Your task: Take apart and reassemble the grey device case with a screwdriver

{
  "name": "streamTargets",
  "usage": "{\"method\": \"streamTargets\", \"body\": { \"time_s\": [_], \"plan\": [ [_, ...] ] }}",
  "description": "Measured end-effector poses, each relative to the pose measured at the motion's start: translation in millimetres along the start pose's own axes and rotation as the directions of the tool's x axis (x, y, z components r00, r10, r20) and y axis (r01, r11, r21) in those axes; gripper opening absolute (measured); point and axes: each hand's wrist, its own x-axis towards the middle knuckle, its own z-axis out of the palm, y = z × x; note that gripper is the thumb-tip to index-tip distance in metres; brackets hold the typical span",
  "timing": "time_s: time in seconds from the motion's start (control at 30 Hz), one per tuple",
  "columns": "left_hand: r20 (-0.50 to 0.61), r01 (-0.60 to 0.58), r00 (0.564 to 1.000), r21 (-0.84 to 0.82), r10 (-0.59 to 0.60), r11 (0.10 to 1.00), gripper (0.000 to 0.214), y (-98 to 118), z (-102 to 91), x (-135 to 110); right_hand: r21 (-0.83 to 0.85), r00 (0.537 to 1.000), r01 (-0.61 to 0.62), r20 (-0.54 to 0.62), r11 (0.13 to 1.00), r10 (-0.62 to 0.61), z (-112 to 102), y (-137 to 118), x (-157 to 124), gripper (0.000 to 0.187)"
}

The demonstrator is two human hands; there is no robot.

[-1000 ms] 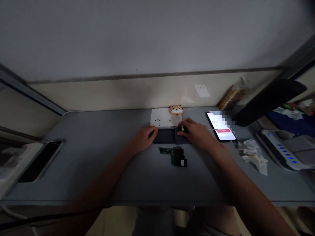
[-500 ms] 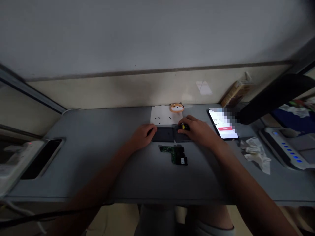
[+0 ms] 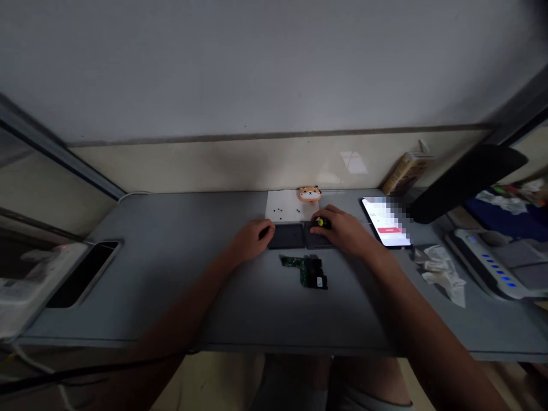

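Note:
A dark flat case (image 3: pixel 287 236) lies on the grey table (image 3: pixel 180 268), in two panels side by side. My left hand (image 3: pixel 250 240) grips its left end, fingers curled on the edge. My right hand (image 3: pixel 342 229) is closed around a small screwdriver with a yellow tip (image 3: pixel 320 222), held over the right panel. A green circuit board (image 3: pixel 306 270) lies just in front of the case. Behind it, a white sheet (image 3: pixel 285 208) carries several small dark screws (image 3: pixel 279 212).
An orange animal-shaped figure (image 3: pixel 309 194) sits at the sheet's far edge. A lit phone (image 3: pixel 385 222) lies right of my right hand, crumpled tissue (image 3: pixel 440 271) beyond it. A carton (image 3: pixel 405 171) leans on the wall. A dark phone (image 3: pixel 83 271) lies far left.
Both hands stay on the case with barely any movement. The view has shifted slightly as my head moved.

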Motion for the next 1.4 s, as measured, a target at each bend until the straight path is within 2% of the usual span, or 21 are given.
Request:
{"method": "streamTargets", "body": {
  "time_s": [0.2, 0.53, 0.9, 1.1, 1.27, 1.4],
  "plan": [
    [0.004, -0.031, 1.000, 0.038, 0.031, 0.999, 0.026, 0, -3.7, -2, -0.033, 0.999, -0.024, 0.028, 0.999, 0.025, -8, -4, -1, 0.020],
    [-0.009, -0.014, 1.000, 0.011, 0.014, 1.000, 0.024, 1, -0.7, -4, -0.076, 0.999, 0.029, 0.031, 0.997, -0.027, -6, -6, -3, 0.022],
    [0.000, -0.007, 1.000, 0.022, 0.007, 1.000, 0.026, 5, -3.8, -4, -0.055, 0.999, -0.022, 0.028, 0.998, 0.024, -6, -10, -3, 0.016],
    [-0.089, 0.104, 0.991, 0.025, -0.102, 0.994, 0.036, 7, -9.1, -5, -0.054, 1.000, -0.006, 0.017, 0.999, 0.007, -4, -9, -5, 0.017],
    [-0.105, 0.125, 0.987, 0.049, -0.120, 0.991, 0.034, 4, -14.2, -4, -0.047, 1.000, 0.015, 0.008, 0.999, -0.015, -4, -6, -5, 0.018],
    [-0.111, 0.140, 0.985, 0.094, -0.130, 0.986, 0.026, 3, -14.9, -4, -0.006, 0.996, 0.036, -0.083, 0.999, -0.036, -11, -11, -10, 0.016]
  ]
}}
